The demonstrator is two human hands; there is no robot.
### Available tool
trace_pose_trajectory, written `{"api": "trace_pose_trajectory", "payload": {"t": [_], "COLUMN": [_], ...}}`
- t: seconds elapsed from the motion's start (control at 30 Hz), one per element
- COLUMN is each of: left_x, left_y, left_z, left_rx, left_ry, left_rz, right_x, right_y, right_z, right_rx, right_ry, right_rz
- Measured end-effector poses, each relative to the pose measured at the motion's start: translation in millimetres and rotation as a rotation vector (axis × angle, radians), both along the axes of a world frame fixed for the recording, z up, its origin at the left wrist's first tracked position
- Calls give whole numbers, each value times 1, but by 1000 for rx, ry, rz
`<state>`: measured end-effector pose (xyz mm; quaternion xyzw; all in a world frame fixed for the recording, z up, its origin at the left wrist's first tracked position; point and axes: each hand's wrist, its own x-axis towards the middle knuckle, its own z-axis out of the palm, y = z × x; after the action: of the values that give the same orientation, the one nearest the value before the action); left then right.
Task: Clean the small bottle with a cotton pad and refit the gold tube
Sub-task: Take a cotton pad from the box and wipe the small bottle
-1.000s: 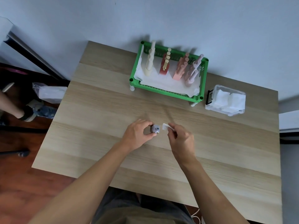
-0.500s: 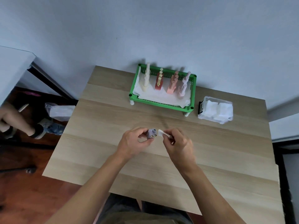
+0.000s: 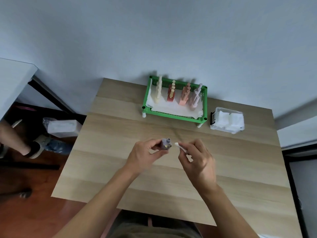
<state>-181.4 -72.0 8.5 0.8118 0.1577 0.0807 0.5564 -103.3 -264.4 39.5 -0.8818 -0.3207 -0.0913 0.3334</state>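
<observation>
Holding the small bottle point(image 3: 165, 144) in my left hand point(image 3: 145, 156), neck toward the right. My right hand point(image 3: 197, 158) pinches the cotton pad point(image 3: 180, 147) just beside it, not touching

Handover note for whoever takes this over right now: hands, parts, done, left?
Left hand: grips the small bottle above the table, open neck toward the pad.
Right hand: pinches a folded cotton pad, its tip beside the bottle's neck, a small gap between them.
Gold tube: a gold bit shows at the bottle by the left fingers; too small to tell if it is the tube.
Other bottles stand in the green rack; spare pads in the clear box.
Done: bottle and pad in hand.
Left: wipe the bottle, refit the gold tube.
</observation>
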Motion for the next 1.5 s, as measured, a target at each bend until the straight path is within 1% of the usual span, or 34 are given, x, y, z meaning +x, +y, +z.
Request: {"api": "trace_pose_trajectory", "payload": {"t": [0.2,0.4,0.6,0.9,1.1,1.3,1.4,1.5], "left_x": [-14,-17,-17,-11,-7,-7,-8,-8], "left_y": [13,17,16,10,7,1,-2,-3], "left_z": [2,9,19,31,35,31,28,26], "left_rx": [-37,-3,0,51,-4,-77,-120,-130], "left_ry": [26,25,-35,-66,-72,-21,-22,-32], "left_rz": [-26,-7,-33,-44,-61,-64,-53,-57], "right_x": [-15,-27,-31,-22,-13,-8,-4,-3], "right_y": [10,18,19,7,2,-5,-11,-18], "right_z": [7,10,16,26,30,24,23,24], "right_rx": [33,2,-5,-28,-37,-62,-94,-76], "right_ry": [-93,-168,-223,-274,-305,-305,-312,-306], "right_rz": [23,26,37,108,143,176,150,87]}}
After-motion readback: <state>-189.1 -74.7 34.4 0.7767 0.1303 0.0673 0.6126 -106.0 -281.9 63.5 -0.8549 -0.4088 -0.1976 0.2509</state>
